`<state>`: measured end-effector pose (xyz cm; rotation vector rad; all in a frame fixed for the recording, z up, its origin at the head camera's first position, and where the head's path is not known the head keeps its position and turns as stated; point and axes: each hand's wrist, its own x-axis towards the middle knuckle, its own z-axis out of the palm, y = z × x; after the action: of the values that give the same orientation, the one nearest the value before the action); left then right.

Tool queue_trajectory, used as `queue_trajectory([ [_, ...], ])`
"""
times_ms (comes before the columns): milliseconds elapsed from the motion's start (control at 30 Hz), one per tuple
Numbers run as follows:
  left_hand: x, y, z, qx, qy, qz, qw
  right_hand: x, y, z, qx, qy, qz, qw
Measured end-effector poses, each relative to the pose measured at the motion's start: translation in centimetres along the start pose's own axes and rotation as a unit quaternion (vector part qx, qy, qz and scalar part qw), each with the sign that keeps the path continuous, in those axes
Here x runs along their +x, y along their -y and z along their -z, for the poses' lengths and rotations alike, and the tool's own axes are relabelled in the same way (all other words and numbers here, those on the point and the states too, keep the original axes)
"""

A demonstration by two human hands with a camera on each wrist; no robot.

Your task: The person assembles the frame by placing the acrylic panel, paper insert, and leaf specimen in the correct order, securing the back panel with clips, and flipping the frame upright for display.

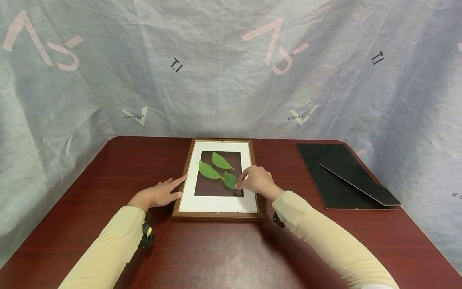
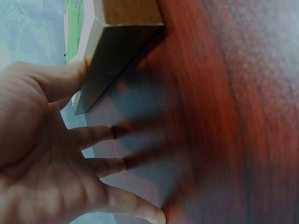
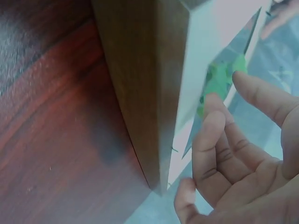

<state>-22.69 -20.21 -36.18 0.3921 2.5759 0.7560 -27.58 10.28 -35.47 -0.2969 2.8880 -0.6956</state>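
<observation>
A wooden picture frame [image 1: 218, 218] with a white mat [image 1: 220, 204] lies flat on the table. Inside the mat's dark window are three green leaves: an upper leaf [image 1: 221, 160], a left leaf [image 1: 208, 170] and a lower right leaf [image 1: 229, 180]. My right hand [image 1: 257, 180] reaches over the frame's right side and pinches the lower right leaf near its end between thumb and fingers. My left hand [image 1: 160, 193] rests at the frame's left side, fingers spread; in the left wrist view its thumb [image 2: 70, 77] touches the frame's edge and the other fingers reach toward the table.
On the table's right side lies a black backing board [image 1: 339, 180] with a narrow black flap [image 1: 361, 184] standing out at an angle. A grey printed sheet [image 1: 216, 80] hangs behind the dark red wooden table [image 1: 231, 253].
</observation>
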Motion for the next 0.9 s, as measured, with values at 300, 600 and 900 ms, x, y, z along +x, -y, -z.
queue_trajectory([
  [300,0.0,0.0,0.0,-0.001,0.000,-0.002,1.0000,-0.5,-1.0,2.2,0.071,0.027,0.009,0.9971],
  [600,0.0,0.3,0.0,0.002,0.002,-0.008,1.0000,-0.6,-2.7,3.4,0.133,0.031,0.007,0.9906],
  [900,0.2,0.3,0.0,0.002,0.009,-0.011,0.9999,-1.1,-4.6,4.6,0.164,0.024,-0.020,0.9860],
])
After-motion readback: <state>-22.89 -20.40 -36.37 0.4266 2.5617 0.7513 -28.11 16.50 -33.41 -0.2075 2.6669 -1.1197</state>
